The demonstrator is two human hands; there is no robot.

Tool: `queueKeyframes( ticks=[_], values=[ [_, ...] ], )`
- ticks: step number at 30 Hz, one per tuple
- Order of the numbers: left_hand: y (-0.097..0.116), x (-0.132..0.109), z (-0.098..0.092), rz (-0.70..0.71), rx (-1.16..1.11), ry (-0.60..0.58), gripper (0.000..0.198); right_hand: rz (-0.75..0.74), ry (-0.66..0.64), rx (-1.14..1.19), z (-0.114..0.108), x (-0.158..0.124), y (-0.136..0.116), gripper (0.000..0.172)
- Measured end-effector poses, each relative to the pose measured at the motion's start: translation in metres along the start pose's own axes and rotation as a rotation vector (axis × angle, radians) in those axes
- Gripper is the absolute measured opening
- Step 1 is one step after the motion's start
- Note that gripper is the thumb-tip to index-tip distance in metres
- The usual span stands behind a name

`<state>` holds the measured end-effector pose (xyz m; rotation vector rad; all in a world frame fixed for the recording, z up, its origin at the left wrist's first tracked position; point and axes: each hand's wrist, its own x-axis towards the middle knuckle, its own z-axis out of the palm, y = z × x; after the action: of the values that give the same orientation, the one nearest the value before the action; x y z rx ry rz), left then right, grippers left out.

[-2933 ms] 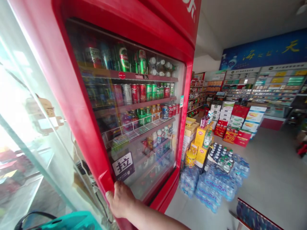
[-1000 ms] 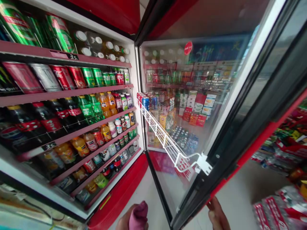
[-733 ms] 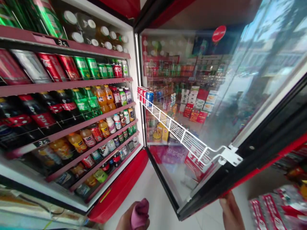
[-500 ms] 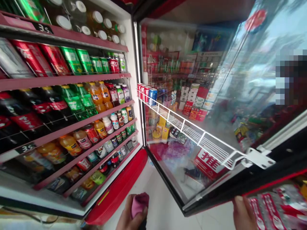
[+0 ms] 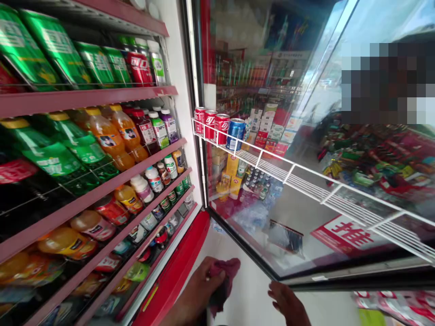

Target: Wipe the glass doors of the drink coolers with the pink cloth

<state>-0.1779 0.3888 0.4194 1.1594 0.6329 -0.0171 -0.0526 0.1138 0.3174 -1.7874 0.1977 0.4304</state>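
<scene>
My left hand (image 5: 200,287) is closed around a crumpled purple cloth (image 5: 226,278), low in the middle of the view. A darker end of the cloth hangs below the fingers. To its right, my right hand (image 5: 288,304) is empty with its fingers a little apart, close to the lower frame of the open glass door (image 5: 299,253). Whether it touches the frame I cannot tell. On the door's white wire rack (image 5: 292,174) stand several red cans (image 5: 222,129) and a blue can (image 5: 236,132).
At left, the drinks fridge (image 5: 178,54) has pink-edged shelves (image 5: 88,102) full of bottles and cans. A red base panel (image 5: 173,271) runs along its foot. Wrapped red-and-white packs (image 5: 390,299) lie at lower right. A person (image 5: 387,81) shows through the glass.
My view has moved closer to the hinge side of the door. The right hand has moved left, nearer the left hand. The left hand still grips the cloth, now more spread out.
</scene>
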Motion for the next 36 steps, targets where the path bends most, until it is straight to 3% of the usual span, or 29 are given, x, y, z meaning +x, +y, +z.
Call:
queueKeyframes(
  ticks=[3,6,8,13,19,24,26,28,31,33,36],
  values=[
    [0.014,0.025,-0.01,-0.037,-0.03,-0.134,0.064,-0.135,-0.228,0.104,0.06,-0.01,-0.035,0.067],
    [0.025,0.048,-0.013,-0.05,-0.119,-0.186,0.06,-0.203,-0.459,0.133,0.097,-0.007,-0.071,0.059],
    [0.029,0.062,-0.013,-0.049,-0.193,-0.17,0.06,-0.186,-0.454,0.104,0.112,0.002,-0.09,0.045],
    [0.033,0.087,-0.009,-0.047,-0.294,-0.081,0.072,-0.122,-0.298,0.157,0.135,0.035,-0.111,0.038],
    [0.033,0.114,-0.009,-0.055,-0.278,0.095,0.071,-0.085,-0.311,0.167,0.143,0.07,-0.115,0.032],
    [0.055,0.131,-0.022,-0.017,-0.123,0.054,0.066,-0.117,-0.407,0.29,0.146,0.084,-0.138,0.041],
    [0.076,0.142,-0.03,0.023,-0.026,-0.012,0.061,-0.171,-0.465,0.279,0.148,0.087,-0.153,0.042],
    [0.104,0.158,-0.037,0.091,0.082,-0.067,0.06,-0.255,-0.48,0.178,0.151,0.095,-0.169,0.03],
    [0.161,0.186,-0.039,0.205,0.209,-0.105,0.058,-0.384,-0.462,0.069,0.155,0.121,-0.205,0.015],
    [0.207,0.203,-0.035,0.336,0.34,-0.081,0.051,-0.521,-0.446,0.008,0.158,0.143,-0.242,0.012],
    [0.282,0.215,-0.026,0.653,0.591,0.0,0.041,-0.849,-0.333,-0.12,0.16,0.167,-0.316,0.014]
  ],
)
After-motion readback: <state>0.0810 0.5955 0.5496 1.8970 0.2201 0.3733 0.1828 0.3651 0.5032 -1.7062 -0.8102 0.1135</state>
